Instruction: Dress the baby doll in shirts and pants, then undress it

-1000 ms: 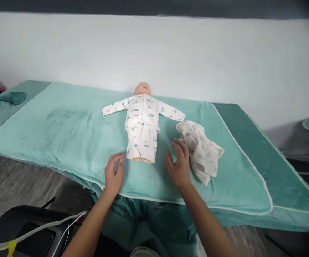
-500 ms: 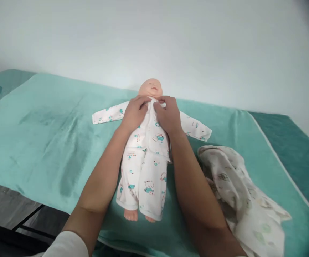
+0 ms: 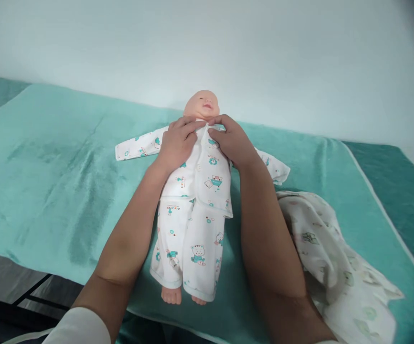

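A baby doll (image 3: 201,104) lies on its back, dressed in a white printed long-sleeved shirt (image 3: 212,167) and matching trousers (image 3: 203,248). Both of its bare feet show below the trouser cuffs. On the left half of the chest rests my left hand (image 3: 178,141), its index finger reaching the shirt's collar at the front opening and its fingers closed on the cloth there. Opposite it, my right hand (image 3: 233,138) pinches the collar edge between thumb and index finger, just under the doll's chin. The fingertips of both hands nearly meet. Whatever fastener lies under them is hidden.
A crumpled white printed cloth (image 3: 330,248) lies to the right of my right forearm. The doll lies on a green sheet (image 3: 49,167) over a table, with a pale wall (image 3: 207,43) behind. Dark metal legs (image 3: 37,291) show below the table's front left edge.
The view has shifted slightly closer. My left index finger has stretched toward the collar's middle, and my right hand has turned so that more of the shirt front shows. The right sleeve end is bent.
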Demonstrator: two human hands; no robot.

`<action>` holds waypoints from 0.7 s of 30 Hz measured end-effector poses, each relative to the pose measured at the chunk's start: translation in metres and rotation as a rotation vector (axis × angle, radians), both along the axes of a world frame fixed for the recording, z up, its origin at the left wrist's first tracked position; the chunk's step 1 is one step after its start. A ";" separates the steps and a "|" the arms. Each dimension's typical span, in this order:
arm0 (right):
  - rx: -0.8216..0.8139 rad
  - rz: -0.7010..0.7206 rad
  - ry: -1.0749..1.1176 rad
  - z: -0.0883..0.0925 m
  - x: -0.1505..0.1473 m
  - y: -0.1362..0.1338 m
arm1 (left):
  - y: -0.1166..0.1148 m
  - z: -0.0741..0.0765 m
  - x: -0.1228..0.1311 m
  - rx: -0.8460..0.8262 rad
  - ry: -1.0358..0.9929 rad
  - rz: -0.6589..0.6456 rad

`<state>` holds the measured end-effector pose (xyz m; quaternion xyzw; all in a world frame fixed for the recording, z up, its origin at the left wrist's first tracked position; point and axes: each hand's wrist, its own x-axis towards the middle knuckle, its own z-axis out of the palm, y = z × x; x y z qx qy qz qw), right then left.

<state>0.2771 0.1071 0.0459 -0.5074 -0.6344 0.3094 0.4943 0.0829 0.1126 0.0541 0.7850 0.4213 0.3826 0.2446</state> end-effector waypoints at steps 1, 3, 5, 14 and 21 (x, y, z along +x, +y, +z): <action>-0.040 0.034 0.035 0.001 0.002 0.001 | 0.000 0.000 0.000 0.000 0.000 0.002; -0.099 0.085 0.090 0.001 0.004 0.004 | -0.001 0.001 0.000 -0.001 0.006 0.011; -0.096 0.097 0.131 -0.001 0.004 0.007 | -0.004 0.004 0.000 -0.003 0.011 0.012; 0.062 -0.029 0.175 -0.012 -0.007 0.010 | -0.007 0.008 0.000 -0.035 -0.016 0.027; 0.093 -0.058 0.210 -0.010 -0.010 0.009 | -0.003 0.002 0.000 -0.017 -0.036 0.039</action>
